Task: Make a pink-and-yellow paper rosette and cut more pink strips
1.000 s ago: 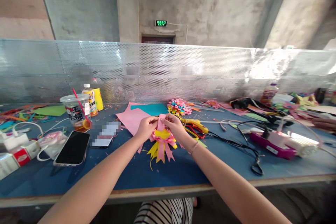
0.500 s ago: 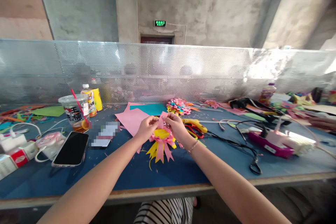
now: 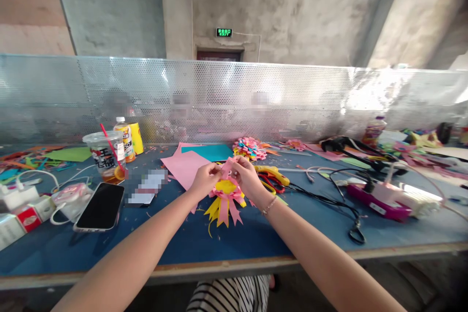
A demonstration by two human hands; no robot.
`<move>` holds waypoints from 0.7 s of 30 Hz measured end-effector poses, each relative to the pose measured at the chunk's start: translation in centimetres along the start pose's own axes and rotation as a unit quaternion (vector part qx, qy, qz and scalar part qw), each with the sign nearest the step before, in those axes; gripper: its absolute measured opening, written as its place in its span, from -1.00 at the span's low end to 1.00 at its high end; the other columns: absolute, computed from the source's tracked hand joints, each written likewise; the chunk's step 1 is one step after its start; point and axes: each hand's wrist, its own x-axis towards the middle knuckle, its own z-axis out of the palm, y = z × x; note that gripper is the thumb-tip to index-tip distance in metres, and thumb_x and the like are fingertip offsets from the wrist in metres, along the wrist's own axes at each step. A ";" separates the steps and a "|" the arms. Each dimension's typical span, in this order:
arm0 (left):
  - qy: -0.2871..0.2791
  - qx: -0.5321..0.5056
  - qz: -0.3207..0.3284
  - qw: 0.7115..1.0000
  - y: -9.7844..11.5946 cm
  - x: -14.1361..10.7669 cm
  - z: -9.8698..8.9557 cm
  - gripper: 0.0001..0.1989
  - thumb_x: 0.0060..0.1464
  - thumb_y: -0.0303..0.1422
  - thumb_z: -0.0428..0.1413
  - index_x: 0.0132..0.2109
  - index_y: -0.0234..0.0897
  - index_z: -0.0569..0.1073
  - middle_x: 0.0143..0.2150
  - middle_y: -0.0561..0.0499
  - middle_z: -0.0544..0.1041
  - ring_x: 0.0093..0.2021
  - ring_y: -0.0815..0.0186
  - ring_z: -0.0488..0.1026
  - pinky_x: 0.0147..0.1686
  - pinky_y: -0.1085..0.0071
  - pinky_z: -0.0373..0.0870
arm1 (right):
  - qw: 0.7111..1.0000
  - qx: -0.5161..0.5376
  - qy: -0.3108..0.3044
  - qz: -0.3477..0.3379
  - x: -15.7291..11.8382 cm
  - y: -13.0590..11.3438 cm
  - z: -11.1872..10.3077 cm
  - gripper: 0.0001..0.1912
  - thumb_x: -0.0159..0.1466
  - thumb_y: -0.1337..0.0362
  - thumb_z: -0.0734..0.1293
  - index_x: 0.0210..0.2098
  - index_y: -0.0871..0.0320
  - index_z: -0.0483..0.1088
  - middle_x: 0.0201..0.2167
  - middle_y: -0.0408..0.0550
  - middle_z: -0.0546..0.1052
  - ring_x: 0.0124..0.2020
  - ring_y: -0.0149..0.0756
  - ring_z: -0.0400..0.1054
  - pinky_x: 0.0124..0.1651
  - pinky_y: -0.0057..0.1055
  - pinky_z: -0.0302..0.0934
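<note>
Between my two hands is a small pink paper piece, pinched from both sides. My left hand has its fingertips closed on the piece's left edge, and my right hand grips its upper right. Just below them lies a yellow and pink paper rosette with pointed strips fanning toward the table's front edge. Pink sheets and a teal sheet lie behind my left hand. A finished-looking multicoloured paper flower sits behind my right hand.
Yellow-handled scissors and black cables lie right of my hands. A magenta power strip is farther right. On the left are a phone, a drink cup and a bottle. A perforated screen stands behind.
The pink piece has tilted slightly between my fingers, and my right fingertips have shifted a little. Both hands stay above the rosette.
</note>
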 end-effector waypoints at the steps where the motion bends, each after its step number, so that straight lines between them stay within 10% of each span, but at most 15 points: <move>1: 0.000 0.003 0.001 1.000 0.0 0.0 0.0 -0.84 -0.04 -0.30 0.07 -0.47 -0.31 0.37 -0.50 0.04 0.44 -0.42 0.35 0.39 -0.41 0.46 0.30 | 1.000 0.000 0.001 0.001 0.0 0.0 0.0 -0.65 -0.04 0.05 0.40 -0.52 0.12 0.19 -0.65 -0.30 0.17 -0.65 -0.55 0.01 -0.59 -0.54 -0.05; 21: -0.015 -0.013 -0.007 1.000 0.4 -0.2 -0.1 -0.79 -0.05 -0.23 0.09 -0.39 -0.32 0.43 -0.43 0.00 0.49 -0.39 0.32 0.42 -0.37 0.45 0.32 | 1.000 0.018 -0.007 -0.001 0.1 0.1 -0.5 -0.66 -0.02 0.10 0.40 -0.55 0.12 0.16 -0.69 -0.33 0.09 -0.67 -0.56 -0.04 -0.60 -0.55 -0.06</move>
